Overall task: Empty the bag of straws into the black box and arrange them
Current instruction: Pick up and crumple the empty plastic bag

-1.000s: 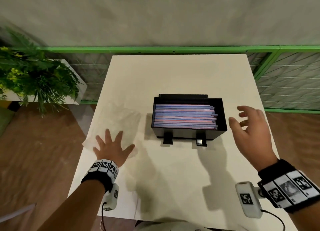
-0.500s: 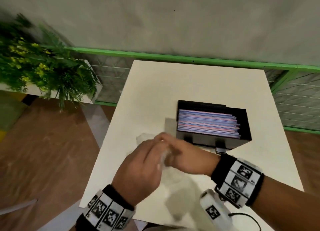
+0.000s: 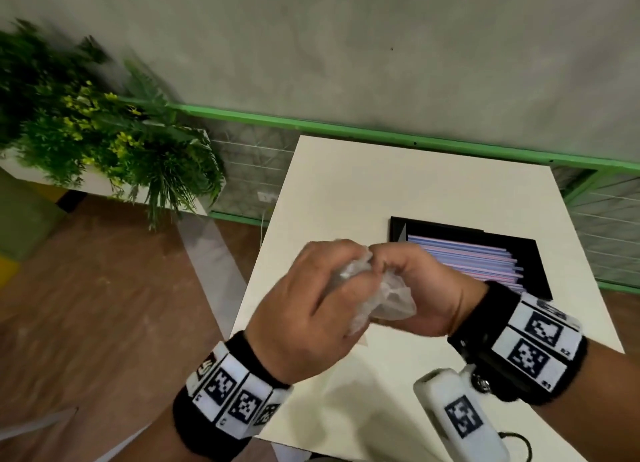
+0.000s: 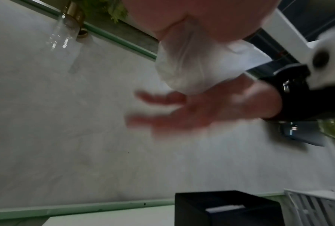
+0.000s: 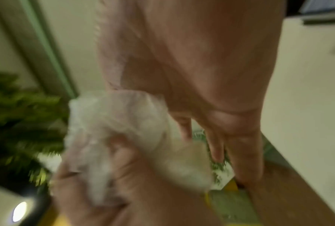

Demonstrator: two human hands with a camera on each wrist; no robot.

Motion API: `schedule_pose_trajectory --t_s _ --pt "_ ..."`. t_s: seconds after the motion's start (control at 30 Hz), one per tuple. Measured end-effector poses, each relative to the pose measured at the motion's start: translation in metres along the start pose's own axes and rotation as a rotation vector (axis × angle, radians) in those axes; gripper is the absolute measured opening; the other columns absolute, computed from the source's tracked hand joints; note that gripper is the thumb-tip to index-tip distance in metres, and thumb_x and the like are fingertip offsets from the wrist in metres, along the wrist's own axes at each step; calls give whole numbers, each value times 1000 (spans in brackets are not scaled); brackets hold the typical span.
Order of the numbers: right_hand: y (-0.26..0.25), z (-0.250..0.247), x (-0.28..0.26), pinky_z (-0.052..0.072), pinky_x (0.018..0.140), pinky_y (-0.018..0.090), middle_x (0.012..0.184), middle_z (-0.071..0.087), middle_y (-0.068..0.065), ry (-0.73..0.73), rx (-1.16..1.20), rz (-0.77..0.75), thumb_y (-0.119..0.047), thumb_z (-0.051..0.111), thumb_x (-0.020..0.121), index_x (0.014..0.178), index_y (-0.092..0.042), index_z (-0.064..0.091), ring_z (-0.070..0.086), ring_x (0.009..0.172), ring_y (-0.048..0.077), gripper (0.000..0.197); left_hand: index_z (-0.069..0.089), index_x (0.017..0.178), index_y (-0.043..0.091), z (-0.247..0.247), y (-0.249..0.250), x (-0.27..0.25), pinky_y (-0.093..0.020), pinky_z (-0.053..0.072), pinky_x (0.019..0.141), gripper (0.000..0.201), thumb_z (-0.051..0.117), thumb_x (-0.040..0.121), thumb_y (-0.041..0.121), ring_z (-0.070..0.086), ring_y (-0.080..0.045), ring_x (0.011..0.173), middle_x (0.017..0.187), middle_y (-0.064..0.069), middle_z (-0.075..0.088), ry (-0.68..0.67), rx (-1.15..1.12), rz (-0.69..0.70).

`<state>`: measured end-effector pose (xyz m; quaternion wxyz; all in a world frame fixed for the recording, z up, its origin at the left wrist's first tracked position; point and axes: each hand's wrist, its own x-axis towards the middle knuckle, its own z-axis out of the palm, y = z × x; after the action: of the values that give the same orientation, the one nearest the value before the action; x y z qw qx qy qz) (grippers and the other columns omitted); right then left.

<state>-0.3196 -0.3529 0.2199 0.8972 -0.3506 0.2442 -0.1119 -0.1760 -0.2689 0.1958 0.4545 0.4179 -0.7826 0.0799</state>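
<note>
Both hands meet above the table's front left part and crumple the empty clear plastic bag (image 3: 393,297) between them. My left hand (image 3: 311,299) curls its fingers round the bag (image 5: 122,120) from the left. My right hand (image 3: 429,285) pinches it from the right at the thumb side; in the left wrist view, blurred, its other fingers (image 4: 162,120) lie stretched out under the bag (image 4: 182,68). The black box (image 3: 533,257) stands on the table behind the right hand. Pink, blue and purple straws (image 3: 481,259) lie side by side in it.
The white table (image 3: 398,184) has its left edge just left of my hands, with wooden floor (image 3: 104,306) beyond. A planter with green plants (image 3: 104,132) stands at the left. A green railing (image 3: 381,129) runs behind the table, before a grey wall.
One second ago the bag lay flat under my left hand and the right hand hovered open by the box. Both hands have come together, lifted the bag and balled it up.
</note>
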Motion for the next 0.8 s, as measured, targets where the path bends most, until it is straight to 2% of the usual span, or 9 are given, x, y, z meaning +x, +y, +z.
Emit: schedule_pose_trajectory --t_s 0.07,0.17,0.23,0.3,0.37,0.43,0.57,0.67,0.8 --pt "1 8 2 54 62 27 77 68 8 75 44 -16 -13 53 76 86 -9 71 67 68 19 21 58 124 2 7 -7 -6 -51 53 99 33 60 92 7 63 -42 116 129 -20 51 -16 44 15" --pt "2 6 8 52 55 24 69 67 5 254 61 -82 -6 43 97 77 -11 67 66 60 16 32 50 138 3 11 -17 -21 -61 31 118 47 50 96 25 43 -44 142 146 -22 45 -129 148 45" --pt "5 15 9 49 47 20 58 61 4 303 108 -88 -3 38 97 65 -11 64 62 50 14 42 52 134 2 14 -15 -21 -60 32 118 56 51 97 44 40 -44 144 147 -23 43 -117 109 77" --pt "9 25 13 48 46 18 59 58 2 219 201 -60 -6 41 90 67 -11 63 60 53 12 32 56 118 3 14 -13 -14 -53 42 112 46 54 98 44 51 -41 134 138 -24 48 1 -2 94" --pt "7 34 14 50 60 20 77 61 4 178 245 -81 -16 47 80 89 -6 66 60 69 13 23 55 112 2 15 -20 -8 -44 48 107 25 52 101 24 56 -38 125 135 -24 52 97 -30 49" --pt "-2 34 14 48 82 30 105 58 7 124 249 -138 -28 50 83 125 -12 55 57 93 18 45 52 125 -5 14 -33 -8 -47 50 106 29 43 102 9 55 -41 131 142 -33 50 95 56 -61" --pt "-5 36 23 50 99 35 115 63 4 192 19 -159 -64 50 94 124 -18 60 63 111 19 56 37 143 -20 15 -42 -12 -64 39 112 53 40 97 6 35 -49 146 151 -39 35 -126 225 -104" --pt "3 22 24 51 76 29 87 59 5 270 -91 -146 -69 52 90 96 -24 65 61 77 16 47 27 148 -19 14 -32 -15 -75 7 119 79 45 95 38 13 -49 154 161 -32 22 -406 287 -112" --pt "15 -12 -4 28 47 21 64 40 1 313 -166 -87 -61 71 84 104 -17 53 36 51 12 51 7 157 -10 14 -18 -23 -69 7 121 90 43 97 47 -5 -46 156 169 -23 6 -631 147 -101"
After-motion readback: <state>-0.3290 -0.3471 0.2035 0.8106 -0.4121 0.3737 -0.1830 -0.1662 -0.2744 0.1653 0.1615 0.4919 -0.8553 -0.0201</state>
